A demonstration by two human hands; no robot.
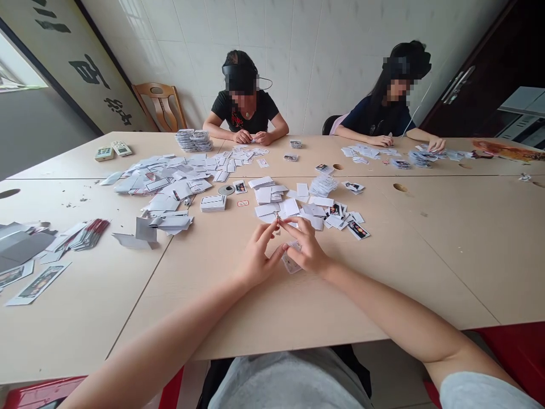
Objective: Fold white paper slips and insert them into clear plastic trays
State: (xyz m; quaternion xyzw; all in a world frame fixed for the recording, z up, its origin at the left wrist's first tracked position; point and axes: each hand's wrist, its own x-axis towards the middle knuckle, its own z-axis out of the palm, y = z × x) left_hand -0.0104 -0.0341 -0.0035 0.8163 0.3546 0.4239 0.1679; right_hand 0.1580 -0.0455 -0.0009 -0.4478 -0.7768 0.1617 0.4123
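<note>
Both my hands meet over the near middle of the table, fingertips together. My left hand (260, 255) is closed in a pinch, and so is my right hand (311, 253). Something small and shiny sits between their fingertips, too little to name. Below my right fingers lies a small clear plastic packet or case (292, 263), partly covered by the hand. Just beyond my fingertips spread loose white cards (267, 210), and some printed photo cards (358, 229) lie to the right.
A neat stack of white cards (213, 203) stands left of centre, near a roll of tape (226, 190). Heaped cards (166, 170) cover the left. Two people sit across the table (426, 255), handling cards. Two remote-like devices (121, 149) lie far left.
</note>
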